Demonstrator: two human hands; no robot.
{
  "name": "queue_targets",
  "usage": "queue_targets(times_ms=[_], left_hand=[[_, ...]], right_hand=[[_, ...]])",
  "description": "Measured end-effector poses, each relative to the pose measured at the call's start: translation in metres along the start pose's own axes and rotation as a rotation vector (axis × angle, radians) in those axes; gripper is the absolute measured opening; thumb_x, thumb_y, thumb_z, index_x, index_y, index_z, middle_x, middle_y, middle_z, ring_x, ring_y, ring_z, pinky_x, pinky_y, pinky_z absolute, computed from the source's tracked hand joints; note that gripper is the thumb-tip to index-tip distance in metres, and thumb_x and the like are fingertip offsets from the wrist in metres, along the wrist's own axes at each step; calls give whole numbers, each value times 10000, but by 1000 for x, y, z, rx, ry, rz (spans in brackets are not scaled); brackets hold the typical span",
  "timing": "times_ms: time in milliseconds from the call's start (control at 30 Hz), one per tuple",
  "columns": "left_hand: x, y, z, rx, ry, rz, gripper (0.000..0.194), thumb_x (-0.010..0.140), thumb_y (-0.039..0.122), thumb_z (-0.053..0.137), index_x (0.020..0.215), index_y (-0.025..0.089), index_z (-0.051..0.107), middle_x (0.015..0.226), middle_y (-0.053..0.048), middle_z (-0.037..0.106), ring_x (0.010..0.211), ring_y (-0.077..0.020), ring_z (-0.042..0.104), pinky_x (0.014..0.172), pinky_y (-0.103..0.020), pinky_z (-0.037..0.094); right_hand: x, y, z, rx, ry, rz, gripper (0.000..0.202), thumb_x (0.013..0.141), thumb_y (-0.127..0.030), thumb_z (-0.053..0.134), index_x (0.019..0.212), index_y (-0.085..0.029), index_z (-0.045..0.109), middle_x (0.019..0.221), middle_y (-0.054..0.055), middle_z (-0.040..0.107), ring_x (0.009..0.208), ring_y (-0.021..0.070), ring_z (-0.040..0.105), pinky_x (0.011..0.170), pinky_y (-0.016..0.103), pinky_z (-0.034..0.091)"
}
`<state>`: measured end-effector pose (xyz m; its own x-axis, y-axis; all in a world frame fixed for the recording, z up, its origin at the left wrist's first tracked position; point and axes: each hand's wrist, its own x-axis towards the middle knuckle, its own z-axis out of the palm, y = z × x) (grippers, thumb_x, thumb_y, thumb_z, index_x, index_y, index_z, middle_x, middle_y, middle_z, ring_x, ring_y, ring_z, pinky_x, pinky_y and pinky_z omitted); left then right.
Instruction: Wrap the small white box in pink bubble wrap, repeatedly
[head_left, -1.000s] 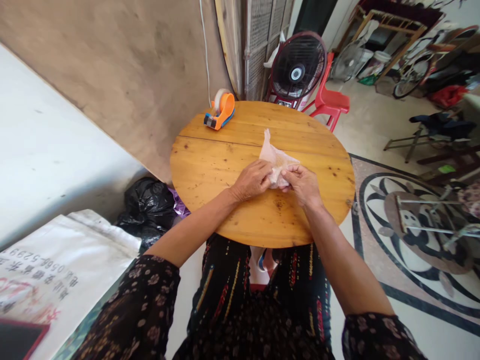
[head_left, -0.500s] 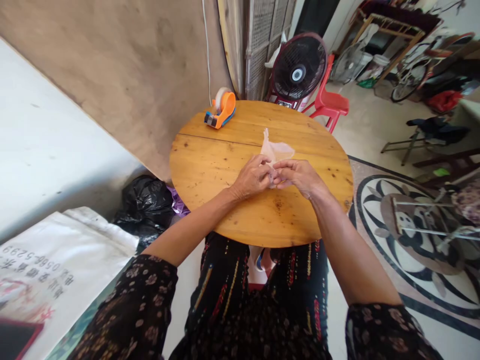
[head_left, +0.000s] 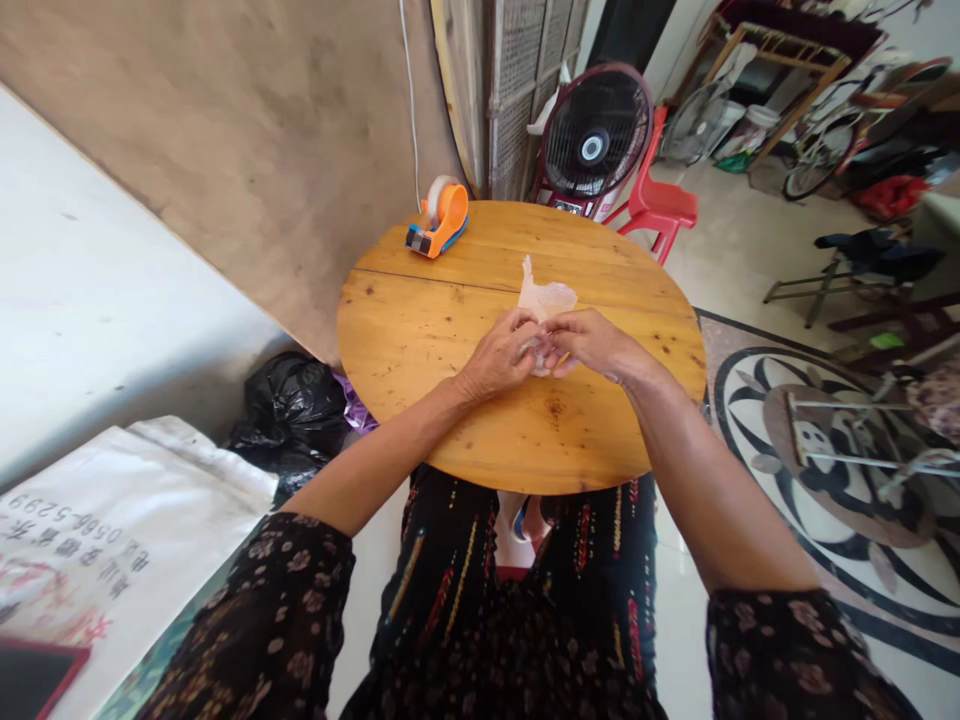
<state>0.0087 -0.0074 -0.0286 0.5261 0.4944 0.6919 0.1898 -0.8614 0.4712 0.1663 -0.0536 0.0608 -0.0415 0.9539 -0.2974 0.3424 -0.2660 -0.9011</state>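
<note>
A thin, pale pink plastic bag point(head_left: 549, 298) is bunched up above the middle of the round wooden table point(head_left: 420, 370), its loose top spreading toward the far side. My left hand point(head_left: 504, 352) is closed on the gathered part of the bag from the left. From the right, my right hand point(head_left: 586, 342) pinches the same bunched plastic, its fingertips close against those of my left hand. Whatever may be inside the bag is hidden by my fingers.
An orange and blue tape dispenser point(head_left: 441, 220) stands at the table's far left edge. Beyond the table are a fan point(head_left: 597, 135) and a red chair point(head_left: 664, 200). Black bags point(head_left: 289, 405) and a white sack point(head_left: 142, 520) lie at the left.
My right hand has shifted slightly left and turned around the bunched plastic. The loose top of the bag has moved a little left and looks narrower.
</note>
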Motion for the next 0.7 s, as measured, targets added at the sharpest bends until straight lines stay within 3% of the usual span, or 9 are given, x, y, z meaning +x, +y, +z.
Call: queue_targets(times_ms=[167, 367, 567, 700], left_hand=[[-1, 3, -5, -55, 9, -37, 232, 753, 102, 477, 928, 168, 614, 1077, -104, 551, 1023, -206, 568, 936, -376, 506], [-1, 5, -10, -108, 27, -86, 209, 748, 116, 459, 861, 155, 630, 1061, -99, 554, 995, -200, 581, 922, -375, 521], [0, 3, -8, -96, 30, -129, 160, 796, 165, 509, 823, 164, 667, 1045, -89, 562, 965, -188, 592, 889, -356, 527], [2, 4, -6, -74, 47, -133, 150, 849, 278, 595, 773, 162, 652, 962, -80, 567, 928, -184, 587, 861, -353, 523]], right_hand=[[14, -6, -1, -180, -49, -8, 124, 720, -60, 672, 664, -170, 683, 569, 47, 667, 461, 187, 625, 430, 313, 528], [31, -1, -5, -258, -108, -41, 124, 660, -77, 682, 660, -199, 664, 519, 9, 658, 411, 151, 591, 382, 245, 467], [28, 11, -7, -131, -62, -55, 174, 679, -110, 663, 831, -194, 668, 571, 16, 687, 497, 182, 633, 465, 289, 513], [18, 11, -7, -239, -2, -134, 238, 675, -75, 602, 875, -177, 682, 594, 17, 692, 524, 186, 638, 498, 280, 491]])
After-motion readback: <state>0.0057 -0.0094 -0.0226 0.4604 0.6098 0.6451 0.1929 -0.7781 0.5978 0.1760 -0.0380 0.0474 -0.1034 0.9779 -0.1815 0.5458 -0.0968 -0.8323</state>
